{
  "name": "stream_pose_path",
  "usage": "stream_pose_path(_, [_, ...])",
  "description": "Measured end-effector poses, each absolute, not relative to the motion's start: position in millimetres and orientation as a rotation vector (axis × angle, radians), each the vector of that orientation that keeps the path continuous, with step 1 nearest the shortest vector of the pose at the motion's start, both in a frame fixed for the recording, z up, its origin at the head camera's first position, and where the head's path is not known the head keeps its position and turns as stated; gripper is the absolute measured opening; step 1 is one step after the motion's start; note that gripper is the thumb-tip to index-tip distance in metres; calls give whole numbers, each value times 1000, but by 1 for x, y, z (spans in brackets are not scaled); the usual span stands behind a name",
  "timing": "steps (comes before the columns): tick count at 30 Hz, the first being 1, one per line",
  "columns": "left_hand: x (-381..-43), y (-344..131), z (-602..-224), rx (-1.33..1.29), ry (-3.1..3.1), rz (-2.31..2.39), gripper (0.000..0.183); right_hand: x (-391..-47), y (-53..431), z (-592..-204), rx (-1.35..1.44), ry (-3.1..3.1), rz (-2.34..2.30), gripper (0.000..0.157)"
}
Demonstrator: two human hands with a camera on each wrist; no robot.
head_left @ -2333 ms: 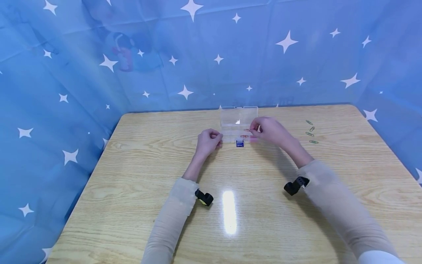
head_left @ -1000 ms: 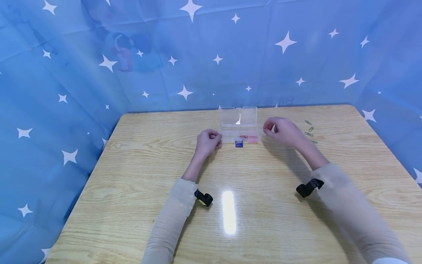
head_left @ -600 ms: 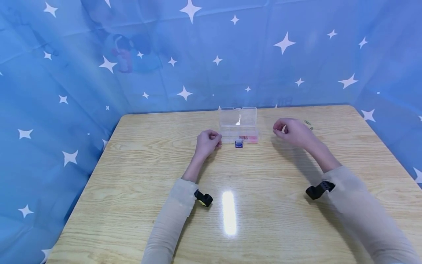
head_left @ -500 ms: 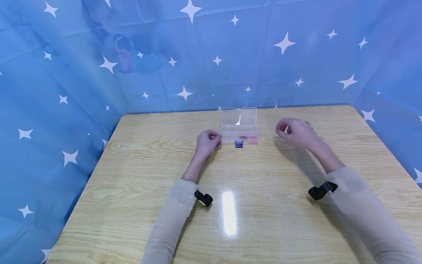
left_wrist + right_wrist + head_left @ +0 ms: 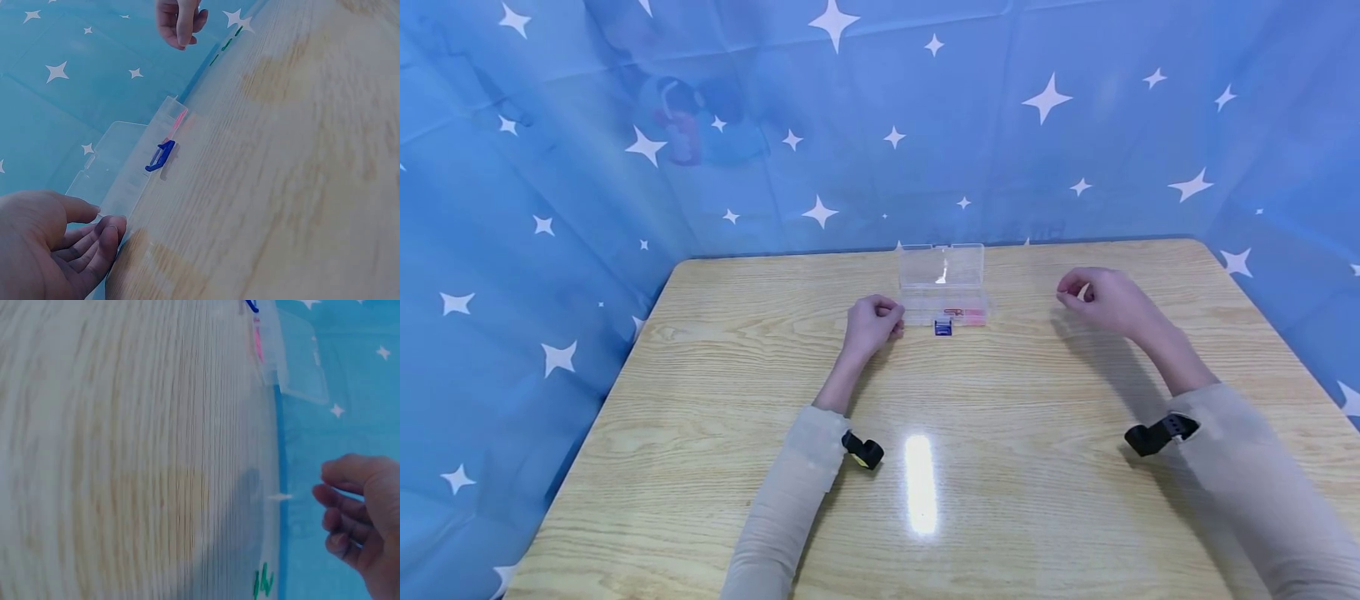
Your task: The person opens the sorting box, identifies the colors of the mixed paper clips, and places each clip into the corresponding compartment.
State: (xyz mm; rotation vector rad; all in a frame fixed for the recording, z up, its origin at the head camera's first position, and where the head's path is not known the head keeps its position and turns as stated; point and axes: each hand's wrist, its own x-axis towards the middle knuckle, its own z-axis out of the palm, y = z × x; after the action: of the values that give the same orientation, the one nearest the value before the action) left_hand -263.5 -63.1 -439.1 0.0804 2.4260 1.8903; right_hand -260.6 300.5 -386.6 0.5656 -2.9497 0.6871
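Observation:
A clear plastic box stands near the back of the table, its lid raised. Inside lies a red paper clip, with something pink in the front right compartment. A blue latch hangs at the front. My left hand pinches the box's left end between thumb and curled fingers. Well to the right of the box, my right hand hovers above the table, fingers loosely bent and holding nothing visible. Green paper clips show in the right wrist view; in the head view that hand hides them.
The wood-grain table ends just behind the box. A blue curtain with white stars hangs beyond its back and side edges. A bright light reflection lies on the tabletop between the forearms.
My right hand has moved from over the box to the right, now covering the green paper clips. The red clip it held earlier is no longer seen in it. My left hand stays put.

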Motion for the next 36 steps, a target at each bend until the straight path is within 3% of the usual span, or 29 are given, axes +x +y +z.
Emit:
stream_pose_path(20, [-263, -64, -439, 82, 2410, 1906, 15, -243, 358, -396, 480, -3020, 606, 21])
stream_pose_path(36, [-262, -63, -439, 101, 2423, 1901, 16, -241, 370, -403, 474, -3079, 532, 15])
